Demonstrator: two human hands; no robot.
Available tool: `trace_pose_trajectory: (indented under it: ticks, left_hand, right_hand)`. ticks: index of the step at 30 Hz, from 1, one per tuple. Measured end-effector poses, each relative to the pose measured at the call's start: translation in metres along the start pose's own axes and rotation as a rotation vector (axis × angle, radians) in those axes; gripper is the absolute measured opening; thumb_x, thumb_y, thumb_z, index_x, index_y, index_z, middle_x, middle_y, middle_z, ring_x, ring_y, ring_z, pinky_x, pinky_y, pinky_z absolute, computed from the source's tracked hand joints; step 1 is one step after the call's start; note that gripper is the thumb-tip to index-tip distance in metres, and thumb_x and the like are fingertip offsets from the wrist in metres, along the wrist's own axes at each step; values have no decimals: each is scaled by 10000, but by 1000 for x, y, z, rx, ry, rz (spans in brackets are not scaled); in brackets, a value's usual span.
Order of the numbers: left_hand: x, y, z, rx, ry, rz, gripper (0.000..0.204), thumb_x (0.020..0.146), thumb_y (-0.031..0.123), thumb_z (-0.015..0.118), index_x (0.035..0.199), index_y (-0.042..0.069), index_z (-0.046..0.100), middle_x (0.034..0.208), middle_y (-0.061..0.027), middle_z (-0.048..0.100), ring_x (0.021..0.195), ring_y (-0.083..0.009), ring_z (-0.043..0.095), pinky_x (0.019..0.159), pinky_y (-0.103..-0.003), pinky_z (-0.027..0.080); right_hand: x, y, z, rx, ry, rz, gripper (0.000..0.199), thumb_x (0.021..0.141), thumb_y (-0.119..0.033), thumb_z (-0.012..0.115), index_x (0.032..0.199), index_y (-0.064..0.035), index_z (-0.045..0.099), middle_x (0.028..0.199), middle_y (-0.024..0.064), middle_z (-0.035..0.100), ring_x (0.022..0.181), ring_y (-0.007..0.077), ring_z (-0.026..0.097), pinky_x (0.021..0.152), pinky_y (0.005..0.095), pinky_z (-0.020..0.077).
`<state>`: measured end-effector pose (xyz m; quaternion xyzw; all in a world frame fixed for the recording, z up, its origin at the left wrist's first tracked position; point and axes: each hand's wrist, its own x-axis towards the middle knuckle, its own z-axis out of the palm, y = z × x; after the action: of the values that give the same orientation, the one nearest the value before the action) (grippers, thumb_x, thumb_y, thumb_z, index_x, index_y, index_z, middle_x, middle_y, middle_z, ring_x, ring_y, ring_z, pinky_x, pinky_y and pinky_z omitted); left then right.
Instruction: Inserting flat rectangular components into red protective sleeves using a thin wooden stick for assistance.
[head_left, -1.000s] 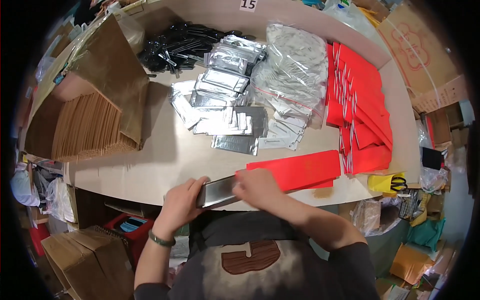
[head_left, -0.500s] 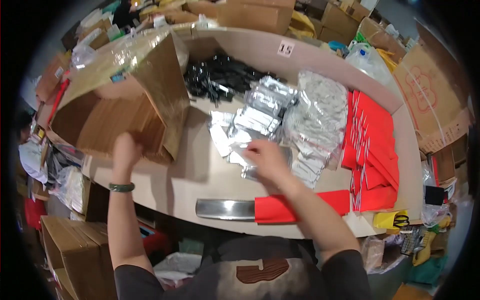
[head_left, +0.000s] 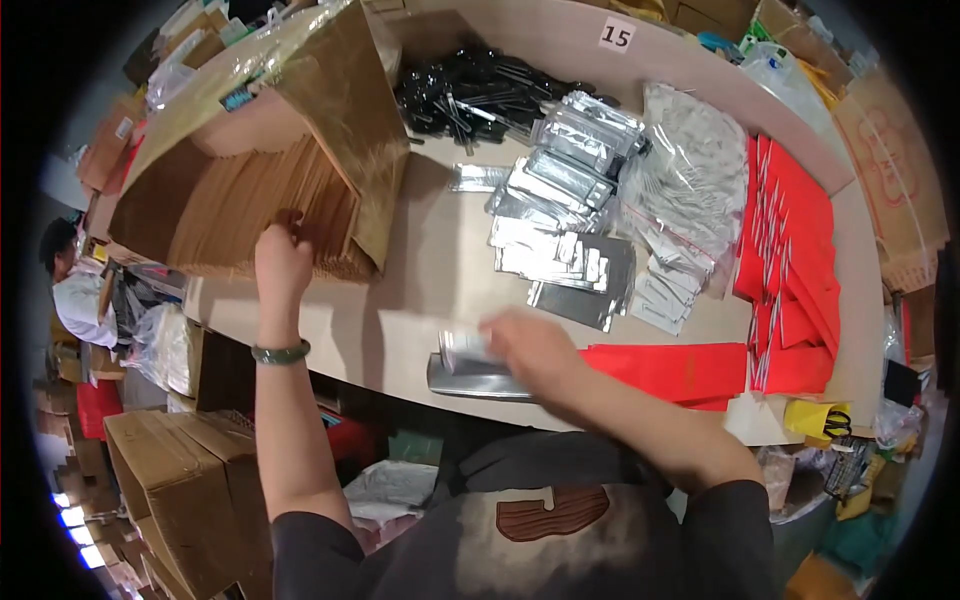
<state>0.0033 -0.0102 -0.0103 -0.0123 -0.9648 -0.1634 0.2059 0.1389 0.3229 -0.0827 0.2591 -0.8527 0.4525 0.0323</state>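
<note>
My left hand [head_left: 284, 262] is at the mouth of a tilted cardboard box [head_left: 372, 130], its fingers curled on the edges of tightly packed brown cards [head_left: 235, 215]. Blurred by motion, my right hand [head_left: 535, 350] is closed on a thin silver packet [head_left: 462, 352] above the near table edge. Beneath it lies a shiny metal trough [head_left: 470, 382], with a red sleeve [head_left: 665, 372] to its right, partly behind my forearm. Beyond my right hand, silver packets [head_left: 570, 180] lie in an overlapping pile, with a dark flat packet [head_left: 580, 305] at the near end.
Black slender items [head_left: 460, 95] are heaped at the back. A clear bag of white packets [head_left: 690, 160] sits right of the silver pile. Folded red pieces [head_left: 790, 260] line the table's right side. Yellow-handled scissors [head_left: 835, 425] are at the near right corner. A raised rim [head_left: 680, 70] borders the table.
My right hand has drawn back from the silver pile toward the metal trough, bringing a silver packet. My left hand stays at the cards, its fingers now more visible. The whole view has shifted.
</note>
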Motion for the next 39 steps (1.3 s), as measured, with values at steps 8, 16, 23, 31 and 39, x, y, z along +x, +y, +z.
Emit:
trace_pose_trajectory:
  ticks: [8,16,23,31,39]
  left_hand:
    - [16,2,-6,186,-133,-20,235,911,119,566,1115,39,654,979,-235,674,940,-402,652,759,-424,509]
    - [-146,10,-15,-1117,40,-310,185,996,148,585,1101,27,677,831,29,529,760,-85,460,723,-221,384]
    - [-152,49,-16,-750,-831,-329,32,899,5,657,910,-21,672,839,-37,679,781,-89,613,689,-234,507]
    - [-195,166,47,-564,-248,-80,332,763,40,783,1077,45,675,1039,-108,604,947,-243,636,803,-307,532]
    - [-191,195,4,-250,-289,427,758,747,217,805,1388,30,445,1318,-203,483,1214,-391,489,1061,-427,394]
  right_hand:
    - [-35,-25,-39,-322,79,-193,229,794,-84,705,1004,-30,630,1054,139,631,962,318,596,830,428,471]
    - [-87,-22,-77,-246,-184,53,357,772,-166,766,1008,0,554,1343,253,490,1271,446,458,1114,550,340]
    - [-85,-16,-80,-377,-222,-29,356,770,-207,766,984,3,575,1337,234,507,1251,434,475,1069,528,387]
    - [-82,-23,-59,-527,-154,51,416,745,-232,777,1027,18,600,1291,247,532,1163,396,526,980,465,444]
    - [-79,-23,-68,-391,-56,-92,438,694,-149,741,1106,-73,612,1119,218,570,1048,383,559,902,457,470]
